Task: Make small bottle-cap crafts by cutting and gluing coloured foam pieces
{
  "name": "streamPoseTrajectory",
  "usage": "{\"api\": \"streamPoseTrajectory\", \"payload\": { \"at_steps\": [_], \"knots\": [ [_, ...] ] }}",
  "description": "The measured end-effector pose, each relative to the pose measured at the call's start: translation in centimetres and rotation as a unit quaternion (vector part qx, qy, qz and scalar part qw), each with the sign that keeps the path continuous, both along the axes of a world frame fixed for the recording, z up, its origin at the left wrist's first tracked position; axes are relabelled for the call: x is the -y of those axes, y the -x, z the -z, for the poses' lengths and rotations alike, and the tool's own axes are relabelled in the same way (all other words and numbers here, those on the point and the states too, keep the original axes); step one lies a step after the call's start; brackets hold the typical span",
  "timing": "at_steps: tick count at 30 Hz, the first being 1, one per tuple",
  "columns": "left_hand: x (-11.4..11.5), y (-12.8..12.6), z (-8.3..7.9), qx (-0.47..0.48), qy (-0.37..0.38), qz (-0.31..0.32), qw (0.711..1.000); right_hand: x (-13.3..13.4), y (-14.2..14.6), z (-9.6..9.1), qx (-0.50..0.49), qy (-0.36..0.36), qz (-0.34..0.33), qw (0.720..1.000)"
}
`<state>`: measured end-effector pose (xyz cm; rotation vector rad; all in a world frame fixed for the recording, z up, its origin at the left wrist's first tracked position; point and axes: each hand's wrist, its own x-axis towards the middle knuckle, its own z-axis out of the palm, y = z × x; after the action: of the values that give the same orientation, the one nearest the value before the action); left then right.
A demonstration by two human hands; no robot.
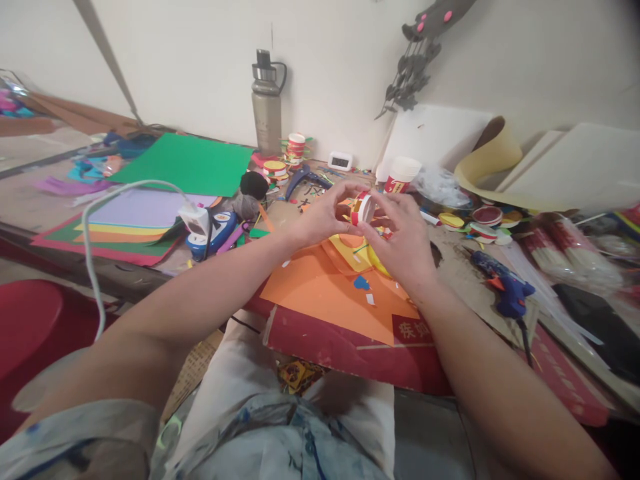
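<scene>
At far left, a red stool (30,320) stood below the front edge of the table (110,283); a white cable (86,247) looped across that edge, just beside the left forearm (200,293). A stack of coloured paper (117,208) lay near the edge, with a blue power strip (201,245) between it and the left wrist. In the middle, red cardboard (325,343) jutted out over the lap, its front edge running between both forearms; on it lay an orange sheet (310,287) bearing a blue paper heart (361,283). A paper cup (406,167) stood close behind the right hand (400,233), and a hot glue gun (513,293) lay outside the right forearm (480,340), nozzle pointing away and leftward.

The left hand (324,217) reached inward, its fingers curled over the left side of a short red-and-white cup section (361,208). That piece was held tilted above the orange sheet. The right hand grasped it opposite, thumb on the near side, fingers bent and spread.
</scene>
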<state>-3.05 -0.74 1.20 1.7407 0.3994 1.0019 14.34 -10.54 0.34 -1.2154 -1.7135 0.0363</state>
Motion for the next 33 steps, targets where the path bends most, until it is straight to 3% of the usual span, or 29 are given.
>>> {"api": "streamPoseTrajectory", "payload": {
  "at_steps": [8, 15, 21, 27, 33],
  "knots": [
    [-0.2, 0.0, 0.3, 0.000, -0.019, 0.015, 1.000, 0.1, 0.2, 0.1, -0.025, 0.006, 0.015, 1.000],
    [1.1, 0.2, 0.0, -0.013, 0.026, 0.088, 0.996, -0.1, -0.2, 0.9, 0.016, -0.033, 0.074, 0.997],
    [1.6, -0.5, 0.8, 0.025, 0.103, 0.074, 0.992, 0.1, 0.5, 0.8, 0.087, -0.064, 0.087, 0.990],
    [1.5, -0.1, 0.2, 0.086, 0.215, 0.071, 0.970, 0.8, 1.0, -0.3, -0.024, -0.046, 0.095, 0.994],
    [1.4, 0.1, -0.2, 0.125, 0.238, 0.085, 0.959, 0.3, 1.9, 0.1, -0.065, -0.027, 0.083, 0.994]
  ]
}}
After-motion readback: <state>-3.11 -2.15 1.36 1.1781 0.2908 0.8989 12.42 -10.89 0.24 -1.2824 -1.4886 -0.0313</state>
